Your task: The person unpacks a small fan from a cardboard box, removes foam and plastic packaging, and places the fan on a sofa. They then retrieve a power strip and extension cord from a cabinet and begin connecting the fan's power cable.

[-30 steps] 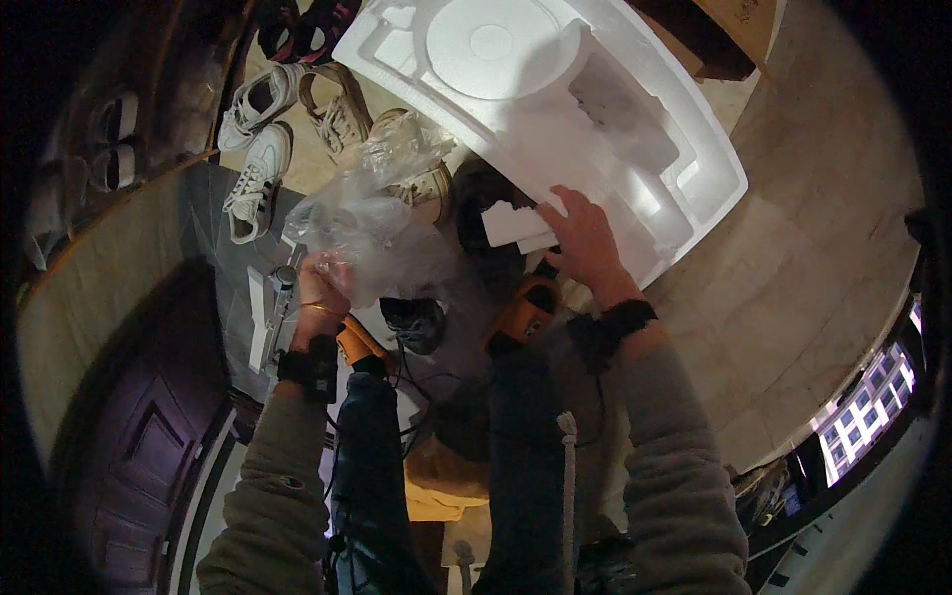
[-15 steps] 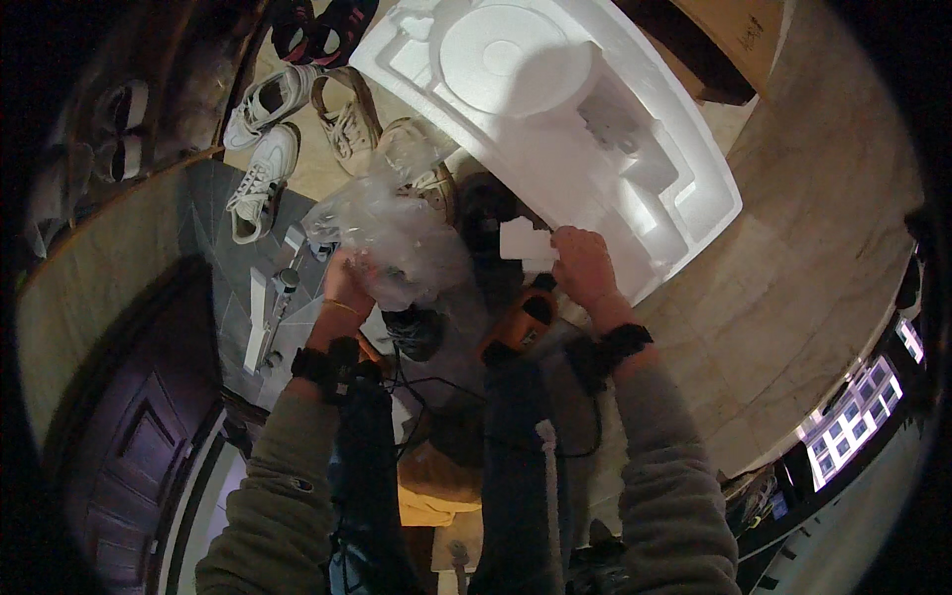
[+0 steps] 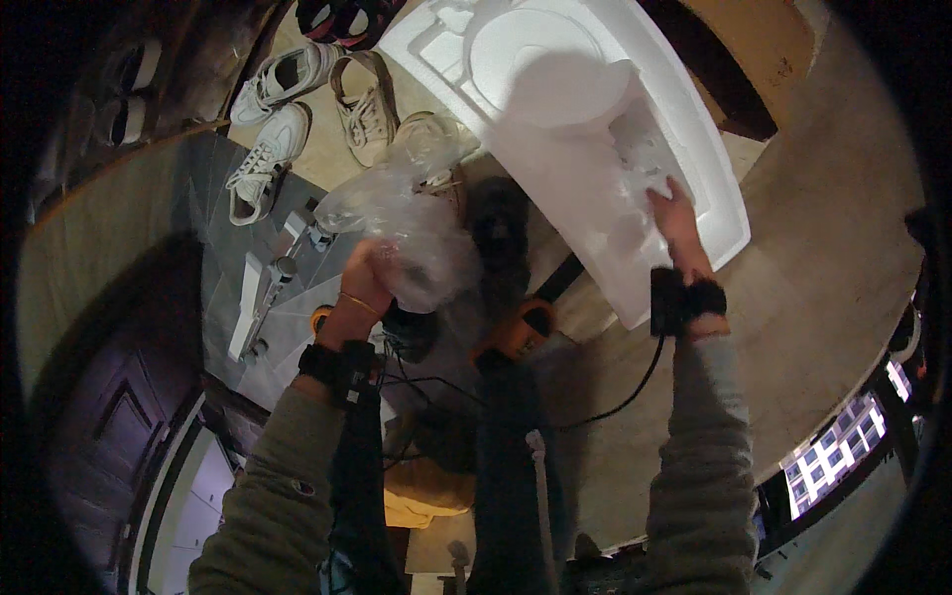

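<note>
My left hand (image 3: 369,280) is closed on a crumpled clear plastic bag (image 3: 431,243), which hangs over the shoes in front of my legs. To the right, my right hand (image 3: 679,226) reaches over the large white foam packing tray (image 3: 555,169). Its thumb and forefinger are apart, beside a recess where a small clear packet (image 3: 645,154) seems to lie. Nothing plainly shows between these fingers. The white block seen earlier cannot be made out against the white foam.
White sneakers (image 3: 270,164) and a beige shoe (image 3: 363,109) stand at upper left. A white-and-grey metal frame part (image 3: 268,288) lies on grey tiles. My orange-and-black shoe (image 3: 521,332) is near the tray; a black cable (image 3: 635,392) runs from my right wrist. A cardboard box (image 3: 773,40) stands beyond.
My right hand has moved right and onto the foam tray, and the white block is no longer seen in it. My left hand has shifted slightly right, still with the plastic bag.
</note>
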Demonstrator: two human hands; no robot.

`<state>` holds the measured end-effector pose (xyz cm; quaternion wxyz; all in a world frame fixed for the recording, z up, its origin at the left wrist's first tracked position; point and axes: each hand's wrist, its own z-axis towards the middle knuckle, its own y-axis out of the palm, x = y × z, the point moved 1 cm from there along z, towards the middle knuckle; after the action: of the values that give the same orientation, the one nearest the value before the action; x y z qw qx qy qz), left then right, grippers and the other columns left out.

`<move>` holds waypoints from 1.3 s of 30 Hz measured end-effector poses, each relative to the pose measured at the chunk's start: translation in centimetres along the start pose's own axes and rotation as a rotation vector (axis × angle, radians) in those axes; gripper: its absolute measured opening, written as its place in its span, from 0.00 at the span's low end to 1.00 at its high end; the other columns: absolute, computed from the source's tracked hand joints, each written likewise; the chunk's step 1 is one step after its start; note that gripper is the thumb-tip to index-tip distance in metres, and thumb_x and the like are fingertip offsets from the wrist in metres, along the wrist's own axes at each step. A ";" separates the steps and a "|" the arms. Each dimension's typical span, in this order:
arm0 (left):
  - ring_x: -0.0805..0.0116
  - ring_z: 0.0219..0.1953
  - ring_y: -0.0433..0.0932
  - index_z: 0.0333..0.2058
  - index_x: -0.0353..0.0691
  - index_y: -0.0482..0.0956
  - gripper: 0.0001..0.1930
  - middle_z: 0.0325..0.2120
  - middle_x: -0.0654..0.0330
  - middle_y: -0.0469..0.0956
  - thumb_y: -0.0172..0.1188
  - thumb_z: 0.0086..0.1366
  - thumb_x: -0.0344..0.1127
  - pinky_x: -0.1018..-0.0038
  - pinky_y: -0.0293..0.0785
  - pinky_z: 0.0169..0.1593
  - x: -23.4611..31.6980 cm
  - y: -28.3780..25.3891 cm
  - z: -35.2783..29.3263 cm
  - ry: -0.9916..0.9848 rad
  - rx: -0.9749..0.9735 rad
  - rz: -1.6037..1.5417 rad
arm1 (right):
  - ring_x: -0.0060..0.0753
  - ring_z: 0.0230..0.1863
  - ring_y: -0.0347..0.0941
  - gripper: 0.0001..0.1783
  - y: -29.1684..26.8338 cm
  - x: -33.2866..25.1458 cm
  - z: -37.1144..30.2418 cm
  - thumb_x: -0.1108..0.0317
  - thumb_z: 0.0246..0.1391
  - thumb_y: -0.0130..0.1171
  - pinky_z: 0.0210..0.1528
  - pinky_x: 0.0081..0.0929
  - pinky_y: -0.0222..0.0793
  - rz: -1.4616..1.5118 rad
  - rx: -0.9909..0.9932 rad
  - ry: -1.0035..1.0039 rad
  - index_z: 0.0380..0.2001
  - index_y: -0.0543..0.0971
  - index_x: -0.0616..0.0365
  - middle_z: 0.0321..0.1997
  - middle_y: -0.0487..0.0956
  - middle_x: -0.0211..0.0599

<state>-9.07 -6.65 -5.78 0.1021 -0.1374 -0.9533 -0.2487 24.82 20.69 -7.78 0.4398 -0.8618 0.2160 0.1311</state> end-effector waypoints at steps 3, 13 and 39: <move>0.64 0.31 0.70 0.29 0.36 0.70 0.10 0.27 0.59 0.71 0.44 0.57 0.37 0.68 0.68 0.38 -0.8 -0.6 0.7 -0.016 0.017 -0.062 | 0.24 0.27 0.63 0.26 2.4 0.0 3.7 0.60 0.44 0.54 0.28 0.22 0.62 0.330 0.003 0.056 0.46 0.65 0.63 0.29 0.71 0.35; 0.74 0.26 0.68 0.28 0.39 0.70 0.09 0.22 0.64 0.69 0.44 0.56 0.36 0.77 0.66 0.30 -3.2 1.2 -1.5 0.083 0.177 0.277 | 0.36 0.23 0.69 0.18 1.8 -0.8 -0.7 0.57 0.49 0.48 0.28 0.33 0.63 -0.156 0.263 -0.224 0.23 0.74 0.64 0.18 0.72 0.41; 0.71 0.38 0.71 0.45 0.33 0.67 0.19 0.35 0.60 0.73 0.54 0.56 0.36 0.75 0.68 0.43 8.7 -14.7 -18.2 -0.102 0.100 0.647 | 0.31 0.32 0.68 0.21 20.6 -24.0 -28.8 0.57 0.43 0.56 0.33 0.29 0.64 0.056 -0.808 -0.612 0.40 0.70 0.56 0.35 0.71 0.41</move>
<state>-19.54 -26.23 5.52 0.1346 -0.4404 -0.8750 -0.1492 -5.16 -7.34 4.40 0.1106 -0.8791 0.0321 0.4625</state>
